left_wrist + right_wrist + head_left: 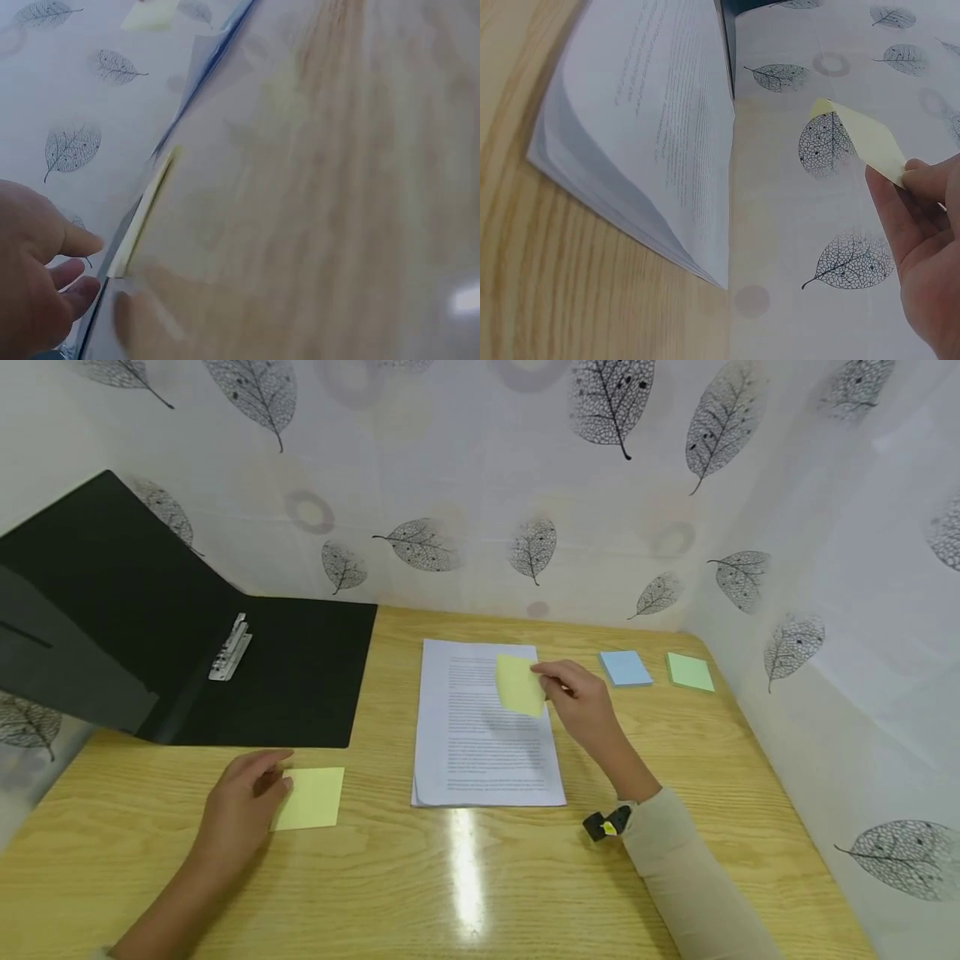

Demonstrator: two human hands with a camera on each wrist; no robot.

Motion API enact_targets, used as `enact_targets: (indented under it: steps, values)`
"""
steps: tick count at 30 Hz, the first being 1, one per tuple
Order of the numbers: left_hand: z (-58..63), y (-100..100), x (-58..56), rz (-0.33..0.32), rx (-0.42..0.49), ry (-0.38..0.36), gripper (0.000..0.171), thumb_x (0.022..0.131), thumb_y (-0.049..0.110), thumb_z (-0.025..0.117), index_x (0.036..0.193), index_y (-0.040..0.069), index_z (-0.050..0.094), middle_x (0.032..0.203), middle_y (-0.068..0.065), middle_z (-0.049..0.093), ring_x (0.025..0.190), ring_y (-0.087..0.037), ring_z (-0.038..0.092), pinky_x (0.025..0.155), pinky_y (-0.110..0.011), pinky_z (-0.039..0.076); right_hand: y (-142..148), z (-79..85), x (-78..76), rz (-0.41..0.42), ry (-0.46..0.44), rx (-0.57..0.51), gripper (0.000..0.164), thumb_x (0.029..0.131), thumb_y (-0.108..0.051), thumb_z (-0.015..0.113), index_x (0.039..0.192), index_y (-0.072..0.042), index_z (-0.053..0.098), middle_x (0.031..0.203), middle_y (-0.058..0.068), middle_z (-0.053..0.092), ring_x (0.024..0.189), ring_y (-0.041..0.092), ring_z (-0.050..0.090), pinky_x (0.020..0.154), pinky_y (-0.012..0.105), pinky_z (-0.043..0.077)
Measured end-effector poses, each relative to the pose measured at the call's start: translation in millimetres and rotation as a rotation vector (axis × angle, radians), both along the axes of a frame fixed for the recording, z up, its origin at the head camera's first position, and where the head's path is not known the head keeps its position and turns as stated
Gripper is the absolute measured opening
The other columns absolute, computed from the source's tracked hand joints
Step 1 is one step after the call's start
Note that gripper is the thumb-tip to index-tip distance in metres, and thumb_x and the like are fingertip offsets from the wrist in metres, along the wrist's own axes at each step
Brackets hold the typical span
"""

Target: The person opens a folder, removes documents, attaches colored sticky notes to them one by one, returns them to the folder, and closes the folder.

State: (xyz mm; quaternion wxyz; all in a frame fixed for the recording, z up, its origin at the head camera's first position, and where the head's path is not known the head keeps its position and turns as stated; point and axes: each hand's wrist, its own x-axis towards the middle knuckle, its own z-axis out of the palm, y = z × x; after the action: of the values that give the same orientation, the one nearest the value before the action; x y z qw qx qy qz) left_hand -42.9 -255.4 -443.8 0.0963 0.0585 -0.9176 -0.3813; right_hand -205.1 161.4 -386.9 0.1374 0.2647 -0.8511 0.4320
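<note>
Between thumb and fingers, my right hand (581, 697) pinches a single yellow sticky note (519, 687). The note hangs over the upper right part of a stack of printed paper (487, 768), and in the right wrist view the note (870, 142) appears lifted and slightly bent. On the table at left lies a pad of yellow sticky notes (313, 797). My left hand (243, 797) is beside its left edge, fingers loosely bent. The left wrist view shows a small gap between those fingertips (88, 289) and the pad (142, 214).
An open black folder (300, 677) with a metal clip (231, 647) lies at the back left, its cover raised against the leaf-patterned wall covering. A blue sticky pad (626, 668) and a green one (690, 672) sit at the back right of the wooden table (375, 893).
</note>
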Motion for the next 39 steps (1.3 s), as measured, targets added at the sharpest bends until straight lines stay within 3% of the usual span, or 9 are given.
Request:
enact_targets:
  steps: [4, 8, 14, 19, 24, 30, 35, 39]
  values:
    - [8.1, 8.6, -8.2, -0.021, 0.062, 0.02, 0.036, 0.102, 0.014, 0.06, 0.138, 0.007, 0.06, 0.129, -0.015, 0.056, 0.108, -0.013, 0.055, 0.081, 0.003, 0.036, -0.1, 0.3, 0.1, -0.007, -0.064, -0.026, 0.024, 0.101, -0.007, 0.06, 0.122, -0.006, 0.072, 0.108, 0.012, 0.071, 0.079, 0.027, 0.065, 0.064, 0.018, 0.05]
    - [17.5, 33.7, -28.4, -0.109, 0.201, 0.019, 0.042, 0.104, 0.023, 0.058, 0.143, 0.009, 0.055, 0.133, -0.013, 0.056, 0.108, 0.001, 0.053, 0.085, 0.001, 0.04, 0.0, 0.8, -0.6, -0.01, -0.134, -0.078, 0.025, 0.101, -0.009, 0.062, 0.124, -0.008, 0.071, 0.103, 0.013, 0.07, 0.08, 0.027, 0.065, 0.068, 0.017, 0.054]
    - [27.1, 93.3, -65.5, -0.295, 0.375, 0.012, 0.04, 0.104, 0.024, 0.06, 0.141, 0.01, 0.058, 0.129, -0.011, 0.064, 0.112, -0.017, 0.061, 0.091, -0.014, 0.049, 0.7, 1.4, -0.6, 0.037, -0.177, -0.164, 0.027, 0.1, -0.008, 0.063, 0.126, -0.005, 0.07, 0.107, 0.016, 0.069, 0.08, 0.019, 0.067, 0.073, 0.023, 0.058]
    - [34.6, 141.3, -93.4, -0.401, 0.496, -0.04, 0.038, 0.102, 0.021, 0.062, 0.138, 0.013, 0.06, 0.129, -0.013, 0.065, 0.112, -0.02, 0.065, 0.094, -0.03, 0.055, 1.4, 1.0, 0.3, 0.064, -0.203, -0.212, 0.029, 0.099, -0.006, 0.064, 0.128, -0.002, 0.068, 0.122, 0.017, 0.068, 0.083, 0.005, 0.068, 0.077, 0.034, 0.061]
    - [38.0, 170.8, -117.0, -0.421, 0.596, 0.015, 0.037, 0.098, 0.02, 0.067, 0.135, 0.013, 0.063, 0.128, -0.01, 0.067, 0.111, -0.02, 0.067, 0.092, -0.028, 0.056, 2.0, -0.9, 0.0, 0.058, -0.23, -0.221, 0.03, 0.099, -0.01, 0.065, 0.129, -0.005, 0.068, 0.129, 0.014, 0.067, 0.086, 0.004, 0.069, 0.079, 0.034, 0.061]
    - [39.7, 182.4, -135.7, -0.387, 0.756, -0.032, 0.042, 0.1, 0.024, 0.066, 0.139, 0.01, 0.06, 0.13, -0.007, 0.065, 0.117, -0.021, 0.064, 0.101, -0.036, 0.053, -1.6, -1.1, 1.1, 0.045, -0.223, -0.193, 0.029, 0.099, -0.011, 0.064, 0.128, -0.007, 0.07, 0.123, 0.014, 0.069, 0.085, 0.008, 0.07, 0.077, 0.024, 0.059]
    - [44.2, 185.9, -140.3, -0.4, 0.916, -0.043, 0.043, 0.105, 0.022, 0.055, 0.142, -0.001, 0.052, 0.133, -0.016, 0.06, 0.123, -0.028, 0.062, 0.103, -0.037, 0.051, -7.9, -1.1, 2.8, 0.064, -0.08, -0.091, 0.024, 0.098, -0.006, 0.065, 0.12, -0.008, 0.074, 0.111, 0.011, 0.074, 0.08, 0.014, 0.067, 0.069, 0.023, 0.055]
    - [45.9, 186.1, -139.8, -0.394, 0.952, -0.054, 0.042, 0.106, 0.024, 0.055, 0.14, 0.001, 0.054, 0.132, -0.017, 0.06, 0.122, -0.028, 0.063, 0.099, -0.03, 0.053, -12.2, -3.3, 6.0, 0.118, 0.058, 0.023, 0.023, 0.096, -0.002, 0.066, 0.116, -0.008, 0.076, 0.11, 0.008, 0.075, 0.087, 0.017, 0.069, 0.073, 0.026, 0.056]
